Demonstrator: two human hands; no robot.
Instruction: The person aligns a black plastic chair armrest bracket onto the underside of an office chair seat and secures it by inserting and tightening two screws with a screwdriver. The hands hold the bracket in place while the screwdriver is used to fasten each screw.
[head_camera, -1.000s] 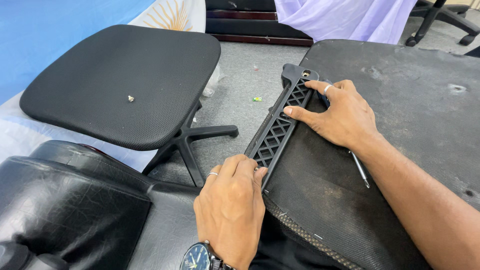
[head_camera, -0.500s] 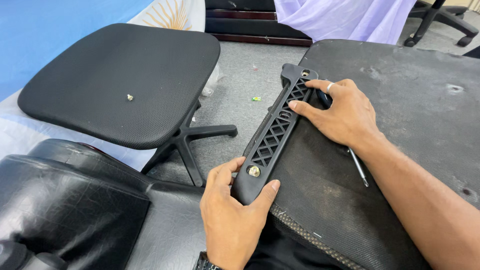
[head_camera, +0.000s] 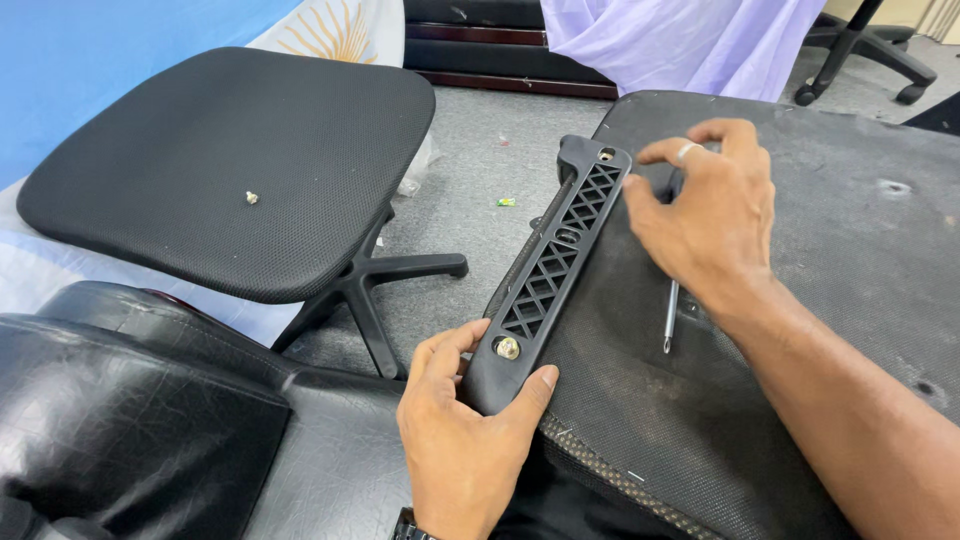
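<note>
Black plastic lattice bracket (head_camera: 555, 265) lies along the edge of the upturned chair seat (head_camera: 800, 300). Left hand (head_camera: 465, 440) grips its near end beside a bolt (head_camera: 508, 347); right hand (head_camera: 710, 215) hovers half-open over the far end. Fitting seems underway; fastening likely calls for the screwdriver (head_camera: 670, 315).

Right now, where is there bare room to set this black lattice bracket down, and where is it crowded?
Bare: the seat pad around its lone screw, and the upturned fabric panel right of the screwdriver. Crowded: the panel's left edge, where the left hand grips the bracket and the right hand hovers. The grey floor between holds scraps and chair legs.
</note>
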